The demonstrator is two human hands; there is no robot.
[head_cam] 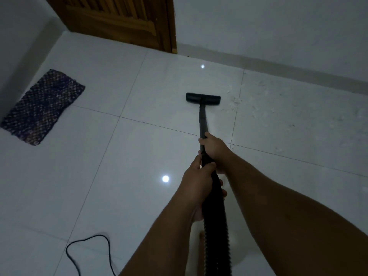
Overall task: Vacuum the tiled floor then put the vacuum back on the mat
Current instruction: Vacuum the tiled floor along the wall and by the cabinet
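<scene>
- The right hand (214, 150) is wrapping around the black wand (203, 120), fingers curled tight over the tube, sitting further down the wand than the other hand.
- The left hand (197, 182) is gripping just behind it, closed around the spot where the wand is meeting the ribbed hose (216, 226), thumb lying over the top; the two hands are touching each other.
- Both bare forearms are reaching in from the lower edge, the right one coming across from the lower right corner.
- The hose is running back between the arms toward the person and dropping out of sight at the bottom edge.
- The wand is slanting down and away from the hands to the flat black floor head (203, 98), which is resting on the white tiled floor (129, 148), its long side lying roughly parallel to the far wall (278, 26).
- Just to the right of the head, pale scraps and dust (237, 102) are lying scattered over the tiles, spreading out toward the wall's skirting on the right.
- A dark power cord (87, 242) is looping over the tiles at the lower left, well apart from the head.
- The woven purple mat (42, 107) is lying flat against the left wall, far from the vacuum, with nothing on it.
- A wooden door (123, 20) is standing in the far corner beyond the mat.
- Two bright spots of light are reflecting off the glossy tiles.
</scene>
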